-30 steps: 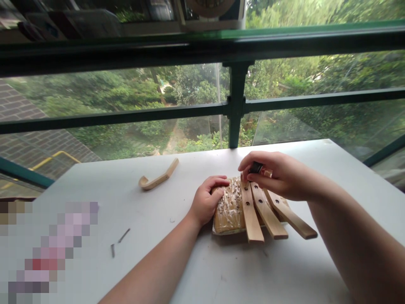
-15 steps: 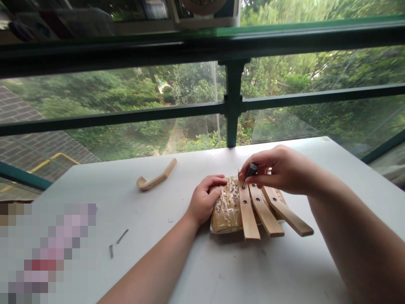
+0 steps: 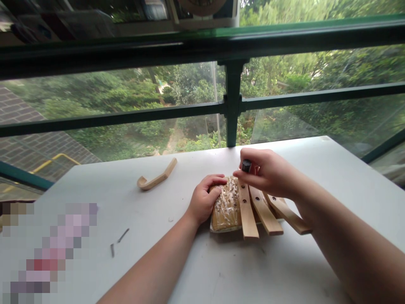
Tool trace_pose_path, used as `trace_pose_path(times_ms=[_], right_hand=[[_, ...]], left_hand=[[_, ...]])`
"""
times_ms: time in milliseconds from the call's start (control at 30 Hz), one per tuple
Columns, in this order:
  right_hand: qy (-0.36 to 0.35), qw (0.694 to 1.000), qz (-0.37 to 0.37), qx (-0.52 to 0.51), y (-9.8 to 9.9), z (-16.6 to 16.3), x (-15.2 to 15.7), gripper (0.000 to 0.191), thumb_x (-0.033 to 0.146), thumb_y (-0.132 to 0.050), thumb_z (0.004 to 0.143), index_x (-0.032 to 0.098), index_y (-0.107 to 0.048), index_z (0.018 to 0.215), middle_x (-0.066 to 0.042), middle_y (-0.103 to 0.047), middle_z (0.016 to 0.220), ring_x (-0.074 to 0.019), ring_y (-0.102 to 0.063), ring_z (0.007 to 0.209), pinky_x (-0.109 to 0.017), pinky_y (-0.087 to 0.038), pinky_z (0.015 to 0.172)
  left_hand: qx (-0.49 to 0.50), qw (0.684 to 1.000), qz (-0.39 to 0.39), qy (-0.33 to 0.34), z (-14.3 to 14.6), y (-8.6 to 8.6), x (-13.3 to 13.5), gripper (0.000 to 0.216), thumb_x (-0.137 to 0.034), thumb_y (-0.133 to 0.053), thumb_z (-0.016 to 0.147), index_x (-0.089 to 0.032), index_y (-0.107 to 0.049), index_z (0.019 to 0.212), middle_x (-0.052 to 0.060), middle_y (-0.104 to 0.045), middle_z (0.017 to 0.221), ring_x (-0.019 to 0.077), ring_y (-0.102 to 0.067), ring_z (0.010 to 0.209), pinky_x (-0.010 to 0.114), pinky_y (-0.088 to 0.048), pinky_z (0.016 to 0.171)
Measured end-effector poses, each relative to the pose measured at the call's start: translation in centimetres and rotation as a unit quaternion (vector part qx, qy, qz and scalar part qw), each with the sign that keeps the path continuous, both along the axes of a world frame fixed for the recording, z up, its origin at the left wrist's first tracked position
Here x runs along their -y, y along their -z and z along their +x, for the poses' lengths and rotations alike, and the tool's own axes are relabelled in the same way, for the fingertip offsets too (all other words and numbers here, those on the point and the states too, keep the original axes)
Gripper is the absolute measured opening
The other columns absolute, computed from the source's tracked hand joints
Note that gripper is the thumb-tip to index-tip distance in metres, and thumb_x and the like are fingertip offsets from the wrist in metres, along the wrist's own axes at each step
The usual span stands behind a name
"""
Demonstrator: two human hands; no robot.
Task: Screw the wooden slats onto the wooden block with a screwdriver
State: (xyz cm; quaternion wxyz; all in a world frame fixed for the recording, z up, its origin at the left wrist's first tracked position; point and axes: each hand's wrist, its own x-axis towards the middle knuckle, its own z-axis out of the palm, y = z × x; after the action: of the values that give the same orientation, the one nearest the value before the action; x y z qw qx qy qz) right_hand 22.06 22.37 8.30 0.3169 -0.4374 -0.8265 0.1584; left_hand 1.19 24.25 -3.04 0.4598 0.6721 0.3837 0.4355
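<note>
Three flat wooden slats (image 3: 247, 213) with drilled holes fan out over a plastic-wrapped brown block (image 3: 225, 209) on the white table (image 3: 133, 211). My left hand (image 3: 204, 199) curls over the block's left end and presses on it. My right hand (image 3: 265, 173) hovers at the slats' top ends, its fingers closed round a small dark tool (image 3: 246, 165) that stands upright over the leftmost slat.
A curved wooden piece (image 3: 156, 178) lies at the table's back left. Two small metal pins (image 3: 118, 241) lie front left, beside a blurred patch. A green window frame (image 3: 232, 105) and glass run right behind the table's far edge.
My right hand has shifted left and turned the dark tool upright over the leftmost slat. My left hand has stayed on the block.
</note>
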Motion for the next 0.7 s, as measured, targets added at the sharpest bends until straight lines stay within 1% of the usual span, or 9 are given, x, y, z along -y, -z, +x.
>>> trace_pose_path(times_ms=[67,133,233,300,333,433,567,633,700], right_hand=[[-0.012,0.999,-0.022,-0.030,0.3,-0.1,-0.1,0.008,0.025,-0.057,0.083,0.020,-0.051,0.081,0.004,-0.050,0.065,-0.0085,-0.042,0.058,-0.021,-0.034,0.054],[-0.044,0.997,-0.044,-0.043,0.2,0.0,-0.1,0.005,0.021,-0.056,0.084,0.020,-0.055,0.088,0.003,-0.056,0.071,-0.0094,-0.048,0.063,-0.021,-0.038,0.059],[-0.093,0.991,-0.084,-0.039,-0.2,0.7,0.1,0.013,0.017,-0.055,0.083,0.020,-0.057,0.096,0.000,-0.061,0.081,-0.0113,-0.054,0.069,-0.023,-0.042,0.062],[-0.123,0.983,-0.128,-0.040,-0.6,1.3,0.3,0.023,0.013,-0.053,0.083,0.020,-0.056,0.104,-0.002,-0.064,0.089,-0.0116,-0.058,0.071,-0.023,-0.044,0.062],[-0.130,0.980,-0.147,-0.041,-0.8,1.6,0.3,0.024,0.012,-0.051,0.083,0.020,-0.056,0.105,-0.002,-0.065,0.092,-0.0114,-0.059,0.070,-0.023,-0.045,0.062],[-0.120,0.979,-0.159,-0.037,-1.1,2.2,0.2,0.018,0.016,-0.051,0.085,0.020,-0.061,0.100,-0.001,-0.066,0.088,-0.0104,-0.059,0.066,-0.023,-0.046,0.062],[-0.085,0.989,-0.118,-0.012,-0.9,2.0,0.0,0.010,0.026,-0.058,0.084,0.020,-0.064,0.089,0.000,-0.064,0.074,-0.0099,-0.055,0.059,-0.023,-0.042,0.056],[-0.072,0.991,-0.110,-0.018,-0.7,1.6,0.0,0.008,0.027,-0.061,0.081,0.019,-0.063,0.084,0.002,-0.060,0.067,-0.0094,-0.052,0.056,-0.023,-0.039,0.052],[-0.064,0.991,-0.113,-0.045,-0.3,1.4,-0.1,0.012,0.028,-0.066,0.078,0.019,-0.057,0.078,0.003,-0.056,0.063,-0.0088,-0.048,0.054,-0.022,-0.036,0.049]], left_hand=[[0.000,1.000,0.002,0.001,0.0,0.0,0.0,0.022,-0.018,-0.053,0.082,-0.018,-0.068,0.098,0.008,-0.061,0.119,0.0242,-0.054,0.117,0.039,-0.037,0.107],[-0.001,1.000,0.001,0.002,0.0,0.0,0.0,0.022,-0.018,-0.053,0.082,-0.018,-0.067,0.099,0.008,-0.061,0.119,0.0240,-0.054,0.117,0.039,-0.037,0.108],[-0.004,1.000,0.001,0.001,0.0,0.0,0.0,0.022,-0.018,-0.054,0.081,-0.018,-0.068,0.098,0.008,-0.061,0.119,0.0235,-0.054,0.117,0.038,-0.037,0.107],[-0.005,1.000,0.001,-0.002,0.0,0.0,0.0,0.022,-0.018,-0.054,0.081,-0.018,-0.068,0.098,0.007,-0.061,0.120,0.0231,-0.054,0.117,0.037,-0.037,0.107],[-0.006,1.000,0.000,-0.003,0.0,0.0,0.0,0.022,-0.018,-0.054,0.081,-0.018,-0.068,0.098,0.007,-0.061,0.120,0.0229,-0.054,0.117,0.037,-0.037,0.107],[-0.006,1.000,-0.003,-0.002,0.0,0.1,0.0,0.022,-0.018,-0.053,0.082,-0.018,-0.068,0.098,0.007,-0.061,0.120,0.0227,-0.055,0.116,0.037,-0.037,0.107],[-0.003,1.000,0.001,0.002,0.0,0.1,-0.1,0.022,-0.018,-0.053,0.082,-0.018,-0.068,0.098,0.008,-0.061,0.119,0.0227,-0.054,0.117,0.037,-0.036,0.107],[-0.003,1.000,0.002,0.000,0.0,0.1,-0.1,0.022,-0.018,-0.053,0.082,-0.018,-0.068,0.098,0.008,-0.061,0.119,0.0227,-0.054,0.118,0.036,-0.036,0.107],[-0.006,1.000,0.002,0.000,0.0,0.0,-0.1,0.022,-0.018,-0.053,0.082,-0.018,-0.068,0.098,0.008,-0.061,0.119,0.0226,-0.054,0.117,0.036,-0.037,0.107]])
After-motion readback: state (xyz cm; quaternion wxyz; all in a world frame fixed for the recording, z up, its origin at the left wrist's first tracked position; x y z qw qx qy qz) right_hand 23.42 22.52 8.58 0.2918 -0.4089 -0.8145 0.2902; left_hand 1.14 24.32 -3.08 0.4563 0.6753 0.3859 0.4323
